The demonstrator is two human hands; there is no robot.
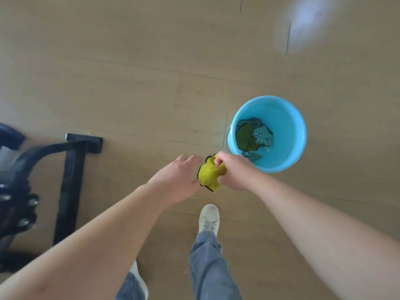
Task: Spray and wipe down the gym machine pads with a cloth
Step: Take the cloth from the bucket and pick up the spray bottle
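**Nearest the camera.** A leg in blue denim ends in a white lace-up sneaker (208,217), planted on the pale wood-plank floor (129,83). Two bare forearms reach forward above it.

**Hands.**
- The right hand (234,172) grips a crumpled yellow microfibre cloth with dark edging (208,175). Fingers and thumb are curled round its upper folds. The cloth hangs above the floor, just beside the bucket.
- The left hand (177,180) lies alongside with its fingers loosely extended, holding nothing. Whether its thumb touches the cloth cannot be told.

**Beyond the hands.** A round light-blue plastic bucket (287,118) stands on the floor and holds spare green and grey-patterned cloths (249,137). At the far left is the black metal frame of a gym machine (68,180), with its foot on the floor.

**Likely hazards.**
- The cloth is bunched and held by one hand only, so a loose grip while it is being opened out could drop it onto the floor and dirty it.
- A balled cloth would wipe with only a small face.
- The bucket sits near the feet, so a careless step toward the machine could tip it.

**Hidden or unclear.**
- No pad and no spray bottle are in view.
- The machine's upper parts are motion-blurred and cut off by the left edge.
- The second shoe is largely covered by the left forearm.
- Whether the cloth is damp cannot be told.
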